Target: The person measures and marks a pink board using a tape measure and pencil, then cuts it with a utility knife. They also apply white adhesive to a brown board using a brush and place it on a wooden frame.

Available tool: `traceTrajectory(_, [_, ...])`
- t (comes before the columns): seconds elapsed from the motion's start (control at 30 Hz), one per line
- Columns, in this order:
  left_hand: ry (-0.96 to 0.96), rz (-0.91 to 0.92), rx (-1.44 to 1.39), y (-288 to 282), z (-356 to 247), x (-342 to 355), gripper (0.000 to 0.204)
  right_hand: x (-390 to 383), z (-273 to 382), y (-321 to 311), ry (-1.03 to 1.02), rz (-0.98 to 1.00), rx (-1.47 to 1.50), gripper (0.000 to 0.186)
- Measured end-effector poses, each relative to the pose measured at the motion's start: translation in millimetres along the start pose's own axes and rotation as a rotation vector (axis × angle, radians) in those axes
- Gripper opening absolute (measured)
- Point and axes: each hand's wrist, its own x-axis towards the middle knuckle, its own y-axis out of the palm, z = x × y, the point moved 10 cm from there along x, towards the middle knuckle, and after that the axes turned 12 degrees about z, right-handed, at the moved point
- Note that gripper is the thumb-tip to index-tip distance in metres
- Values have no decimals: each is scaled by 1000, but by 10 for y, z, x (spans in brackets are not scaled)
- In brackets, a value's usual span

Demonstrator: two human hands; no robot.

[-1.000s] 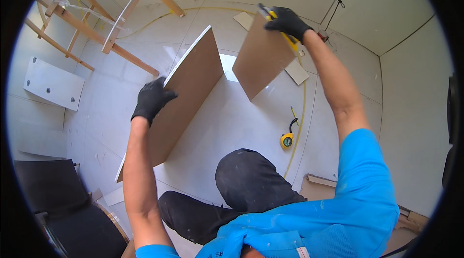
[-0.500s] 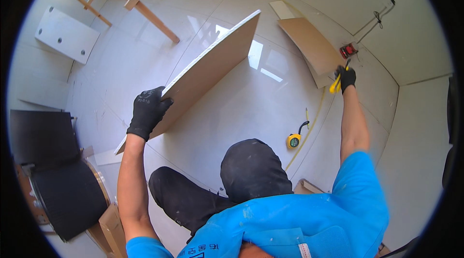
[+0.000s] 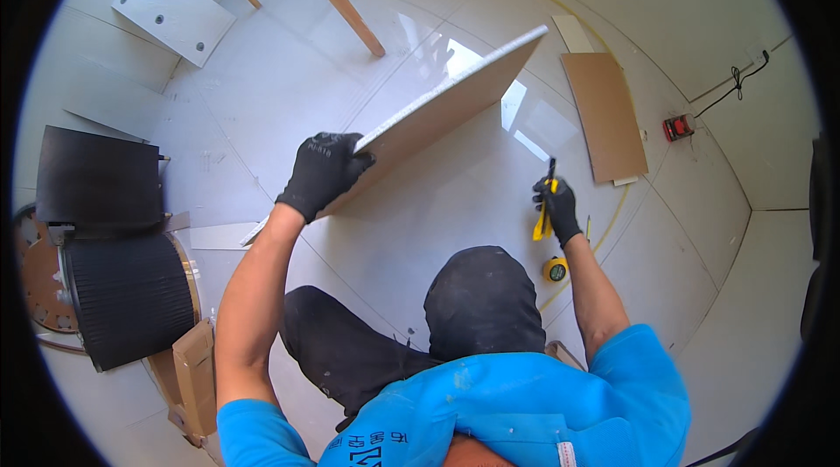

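Note:
My left hand, in a black glove, grips the top edge of a large board with a white edge and brown face, which stands tilted on its long side. My right hand, also gloved, holds a yellow utility knife above the floor, right of the board. Just below that hand lie a yellow tape measure and a thin pencil, partly behind my arm. My dark-trousered knees are bent beneath me.
A brown board lies flat over pale offcuts. A red tool with a cord sits by the right wall. Wooden frame legs, a white panel, a black chair and cardboard surround me.
My right hand has let go of the smaller board, now lying flat, and moved down and inward with the knife. The large board held in my left hand has shifted rightward in view.

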Motion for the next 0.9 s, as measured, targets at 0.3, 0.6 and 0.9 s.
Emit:
traceTrajectory(0.3, [0, -39, -49, -414, 380, -273, 30, -249, 53, 511, 91, 80, 61, 14])
traceTrajectory(0.6, [150, -85, 246, 619, 381, -899, 50, 24, 579, 902, 132, 221, 555, 51])
traceTrajectory(0.9, [162, 177, 362, 1623, 665, -1478, 52, -164, 182, 1315, 87, 360, 191, 29])
